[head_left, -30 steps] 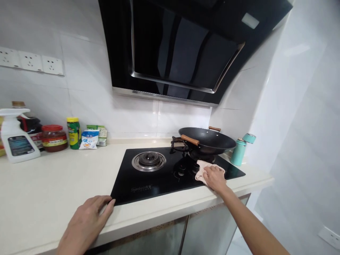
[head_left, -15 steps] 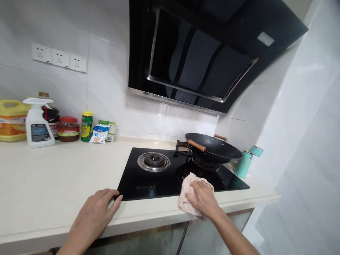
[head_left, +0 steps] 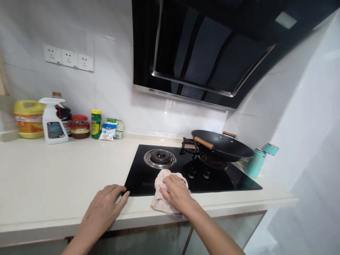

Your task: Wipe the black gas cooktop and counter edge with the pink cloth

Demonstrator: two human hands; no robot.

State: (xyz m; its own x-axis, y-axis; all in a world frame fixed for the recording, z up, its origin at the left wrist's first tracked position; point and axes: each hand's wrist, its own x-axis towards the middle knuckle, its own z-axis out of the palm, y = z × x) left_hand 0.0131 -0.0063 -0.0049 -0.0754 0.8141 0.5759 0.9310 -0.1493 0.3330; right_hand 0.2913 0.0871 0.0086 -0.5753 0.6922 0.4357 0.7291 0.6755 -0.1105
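Observation:
A pale pink cloth lies bunched over the front edge of the black glass gas cooktop. My right hand grips it from above, partly covering the brand lettering. The cloth's lower part hangs onto the counter rim. My left hand rests on the counter with thumb and fingers apart, fingertips at the cooktop's front left corner. Two control knobs show right of the cloth. Behind it sits the bare left burner. A black wok with wooden handles stands on the right burner.
A mint-green flask with its lid flipped open stands right of the wok. Along the left back wall are a yellow jug, a white spray bottle, a red-lidded jar and seasoning packets. The black range hood slants overhead.
My right hand has slid the cloth left along the cooktop's front edge, uncovering the knobs. My left hand stays at the corner. The whole view has shifted slightly.

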